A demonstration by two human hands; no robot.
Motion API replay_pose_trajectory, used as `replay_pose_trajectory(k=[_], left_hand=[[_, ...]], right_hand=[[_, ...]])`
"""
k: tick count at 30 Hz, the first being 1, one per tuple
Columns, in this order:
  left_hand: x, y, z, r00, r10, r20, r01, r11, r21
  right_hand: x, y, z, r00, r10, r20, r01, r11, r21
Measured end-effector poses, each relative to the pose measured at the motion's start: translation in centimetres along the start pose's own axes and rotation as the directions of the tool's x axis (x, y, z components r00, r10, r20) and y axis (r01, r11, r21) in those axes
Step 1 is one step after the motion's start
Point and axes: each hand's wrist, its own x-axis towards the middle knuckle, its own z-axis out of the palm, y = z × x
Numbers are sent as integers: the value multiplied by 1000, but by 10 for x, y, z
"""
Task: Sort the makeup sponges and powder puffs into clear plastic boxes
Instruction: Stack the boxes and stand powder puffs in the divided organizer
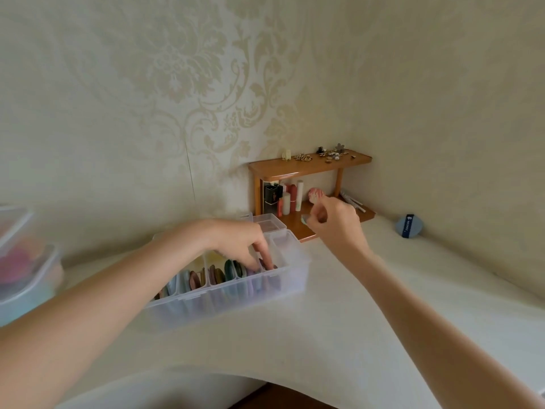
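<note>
A clear plastic box (292,278) with dividers stands on the white table, holding several coloured powder puffs (230,271) on edge. My left hand (236,240) reaches into its right end, fingertips pressing down among the puffs. My right hand (333,221) hovers just beyond the box's right end, in front of the shelf, pinching a small pale green puff (303,220). A blue round puff (408,226) with a dark strap lies at the far right near the wall.
A wooden shelf (309,165) in the corner carries hair clips on top and cosmetics and a pink shell-shaped item (315,193) below. A second clear box (26,270) with coloured puffs stands at the left edge. The box's open lid (268,221) rests behind it.
</note>
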Motion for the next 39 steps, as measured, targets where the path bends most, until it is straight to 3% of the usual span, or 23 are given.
replay_pose_trajectory(k=[3, 6, 11, 16, 20, 28, 39], left_hand=[[-3, -2, 6, 997, 7, -72, -8, 1000, -2], [-7, -3, 12, 987, 34, -158, -35, 999, -3], [-11, -6, 20, 965, 68, -255, -73, 997, -9], [-12, -6, 20, 957, 42, -287, -56, 997, -43], [-14, -4, 18, 958, 4, -288, -29, 996, -84], [-13, -9, 15, 949, -42, -312, 4, 992, -122], [-11, -14, 15, 952, -63, -300, 34, 994, -104]], right_hand=[[-10, -35, -7, 988, -150, 32, 145, 980, 138], [-21, -50, -3, 944, -310, 112, 300, 949, 95], [-34, -62, 1, 887, -387, 252, 383, 921, 68], [-38, -67, -2, 823, -306, 479, 355, 935, -12], [-36, -72, -1, 772, -278, 572, 431, 890, -148], [-31, -65, 5, 825, -199, 528, 350, 915, -201], [-31, -66, 4, 783, -240, 574, 471, 831, -295]])
